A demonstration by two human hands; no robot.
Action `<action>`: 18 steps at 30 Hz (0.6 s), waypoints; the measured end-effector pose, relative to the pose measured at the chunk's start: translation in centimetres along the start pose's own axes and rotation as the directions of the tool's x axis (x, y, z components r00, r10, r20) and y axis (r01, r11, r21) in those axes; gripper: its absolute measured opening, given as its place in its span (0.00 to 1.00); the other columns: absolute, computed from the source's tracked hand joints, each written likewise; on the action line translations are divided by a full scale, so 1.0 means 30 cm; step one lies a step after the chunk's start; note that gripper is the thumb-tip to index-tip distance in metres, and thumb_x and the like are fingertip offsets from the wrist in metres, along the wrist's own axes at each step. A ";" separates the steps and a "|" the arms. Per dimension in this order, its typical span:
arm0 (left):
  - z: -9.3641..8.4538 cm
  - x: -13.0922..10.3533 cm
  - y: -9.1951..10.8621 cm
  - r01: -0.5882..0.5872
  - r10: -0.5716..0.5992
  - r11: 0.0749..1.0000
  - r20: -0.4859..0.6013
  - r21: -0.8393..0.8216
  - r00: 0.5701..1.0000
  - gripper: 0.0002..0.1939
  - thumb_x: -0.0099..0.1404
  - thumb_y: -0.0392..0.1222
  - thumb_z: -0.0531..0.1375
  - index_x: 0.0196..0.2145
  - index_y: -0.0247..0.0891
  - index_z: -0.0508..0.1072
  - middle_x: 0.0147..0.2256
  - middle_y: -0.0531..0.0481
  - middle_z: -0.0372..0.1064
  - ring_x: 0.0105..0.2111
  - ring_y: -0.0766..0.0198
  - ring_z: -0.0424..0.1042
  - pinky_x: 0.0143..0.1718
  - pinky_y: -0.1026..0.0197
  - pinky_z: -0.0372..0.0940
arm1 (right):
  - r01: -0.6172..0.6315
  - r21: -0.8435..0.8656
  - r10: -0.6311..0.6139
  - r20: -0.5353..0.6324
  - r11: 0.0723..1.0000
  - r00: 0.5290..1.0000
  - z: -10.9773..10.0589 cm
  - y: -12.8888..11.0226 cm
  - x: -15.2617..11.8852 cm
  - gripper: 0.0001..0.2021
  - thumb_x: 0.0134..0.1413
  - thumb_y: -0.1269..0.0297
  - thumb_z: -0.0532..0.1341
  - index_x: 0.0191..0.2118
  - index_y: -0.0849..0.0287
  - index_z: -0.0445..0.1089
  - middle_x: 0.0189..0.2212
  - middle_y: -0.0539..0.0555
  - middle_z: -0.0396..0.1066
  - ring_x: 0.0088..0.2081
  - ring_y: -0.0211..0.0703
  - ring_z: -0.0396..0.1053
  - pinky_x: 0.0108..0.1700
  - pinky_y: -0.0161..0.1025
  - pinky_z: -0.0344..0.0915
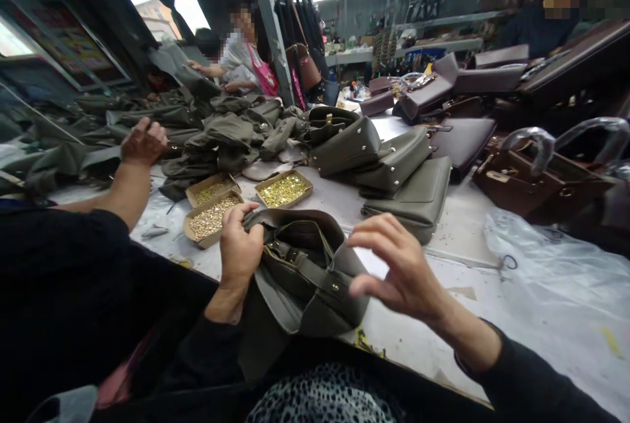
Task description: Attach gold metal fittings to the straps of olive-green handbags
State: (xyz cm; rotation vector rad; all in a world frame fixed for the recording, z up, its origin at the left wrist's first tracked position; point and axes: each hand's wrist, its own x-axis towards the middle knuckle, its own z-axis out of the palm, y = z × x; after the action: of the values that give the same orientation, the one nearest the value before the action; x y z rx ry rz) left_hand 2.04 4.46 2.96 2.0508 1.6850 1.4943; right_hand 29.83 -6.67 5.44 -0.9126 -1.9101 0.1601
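An olive-green handbag (315,298) stands at the table's near edge, its top gaping so the lining and an inner zip show. My left hand (240,246) pinches the bag's rim at its left side, thumb against fingers. On the other side, my right hand (396,265) is raised beside the bag with thumb and fingers apart and nothing between them. Small gold studs show on the bag's strap. Just beyond the left hand sit a cardboard tray of copper-coloured studs (211,216) and a tray of gold pieces (284,191).
Finished-looking olive bags (408,193) are stacked beyond my right hand. Brown handbags (536,174) and clear plastic sheeting (556,292) lie at the right. A heap of olive bag pieces (231,131) covers the far left. A co-worker's hand (144,141) reaches in from the left.
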 end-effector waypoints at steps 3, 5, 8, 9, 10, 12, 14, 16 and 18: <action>0.012 0.007 -0.008 0.084 -0.077 0.994 0.093 -0.074 0.993 0.18 0.56 0.31 0.55 0.44 0.37 0.75 0.43 0.45 0.72 0.47 0.54 0.70 0.54 0.52 0.64 | 0.168 -0.094 -0.156 0.120 0.981 0.980 0.093 -0.011 -0.078 0.41 0.52 0.30 0.61 0.60 0.60 0.65 0.55 0.63 0.71 0.59 0.58 0.63 0.61 0.55 0.61; 0.017 0.009 0.000 0.196 -0.171 0.969 0.163 -0.148 0.972 0.18 0.55 0.32 0.56 0.44 0.38 0.74 0.41 0.47 0.73 0.42 0.57 0.72 0.48 0.55 0.66 | 0.220 -0.169 -0.186 0.194 0.961 0.963 0.148 0.003 -0.107 0.45 0.52 0.30 0.61 0.66 0.60 0.60 0.62 0.64 0.65 0.67 0.63 0.54 0.65 0.60 0.57; 0.009 0.015 0.012 0.326 -0.261 0.912 0.263 -0.249 0.929 0.17 0.54 0.35 0.59 0.44 0.37 0.73 0.39 0.48 0.72 0.37 0.59 0.71 0.40 0.59 0.67 | 0.209 -0.254 -0.163 0.192 0.944 0.968 0.206 0.034 -0.136 0.40 0.57 0.40 0.63 0.68 0.58 0.57 0.67 0.63 0.58 0.70 0.65 0.45 0.65 0.64 0.57; 0.001 0.018 0.016 0.356 -0.270 0.892 0.303 -0.279 0.914 0.17 0.54 0.37 0.61 0.44 0.37 0.73 0.39 0.48 0.72 0.37 0.59 0.71 0.38 0.60 0.67 | 0.198 -0.263 -0.159 0.164 0.944 0.974 0.219 0.044 -0.145 0.37 0.58 0.45 0.64 0.67 0.58 0.57 0.67 0.64 0.57 0.71 0.66 0.45 0.65 0.65 0.58; -0.009 0.021 0.019 0.384 -0.274 0.872 0.348 -0.304 0.897 0.17 0.55 0.39 0.62 0.44 0.37 0.72 0.39 0.48 0.72 0.37 0.59 0.71 0.37 0.61 0.67 | 0.189 -0.265 -0.158 0.134 0.945 0.978 0.230 0.054 -0.156 0.35 0.59 0.49 0.65 0.67 0.58 0.58 0.68 0.64 0.56 0.71 0.67 0.45 0.64 0.65 0.59; -0.035 0.029 0.022 0.426 -0.255 0.835 0.439 -0.349 0.861 0.18 0.58 0.44 0.65 0.46 0.37 0.72 0.42 0.46 0.72 0.41 0.57 0.72 0.39 0.60 0.68 | 0.175 -0.264 -0.162 0.072 0.948 0.984 0.246 0.070 -0.178 0.33 0.58 0.55 0.64 0.66 0.59 0.58 0.68 0.64 0.53 0.71 0.69 0.45 0.63 0.68 0.60; -0.066 0.036 0.013 0.451 -0.189 0.787 0.532 -0.421 0.826 0.24 0.61 0.52 0.67 0.51 0.39 0.72 0.47 0.41 0.72 0.47 0.53 0.73 0.44 0.57 0.70 | 0.171 -0.272 -0.174 0.015 0.947 0.985 0.260 0.086 -0.200 0.33 0.58 0.58 0.64 0.66 0.58 0.58 0.69 0.64 0.51 0.70 0.71 0.46 0.62 0.69 0.63; -0.097 0.035 -0.018 0.473 -0.091 0.714 0.601 -0.516 0.794 0.33 0.62 0.61 0.65 0.58 0.40 0.68 0.51 0.37 0.71 0.52 0.48 0.72 0.51 0.51 0.70 | 0.203 -0.291 -0.223 -0.039 0.935 0.974 0.276 0.105 -0.218 0.33 0.58 0.58 0.63 0.68 0.57 0.57 0.68 0.63 0.54 0.69 0.70 0.51 0.59 0.67 0.68; -0.124 0.022 -0.079 0.489 -0.029 0.642 0.619 -0.590 0.785 0.38 0.65 0.66 0.59 0.64 0.42 0.62 0.55 0.33 0.69 0.56 0.46 0.71 0.57 0.45 0.66 | 0.202 -0.326 -0.248 -0.104 0.924 0.963 0.298 0.130 -0.227 0.32 0.60 0.61 0.61 0.69 0.50 0.56 0.64 0.60 0.62 0.65 0.66 0.60 0.56 0.62 0.74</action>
State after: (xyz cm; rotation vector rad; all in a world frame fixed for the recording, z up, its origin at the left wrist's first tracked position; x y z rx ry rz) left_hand -2.31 4.13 3.85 1.4669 0.8741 1.0349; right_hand 26.23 -6.02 -5.88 -0.8741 -1.9186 -0.3479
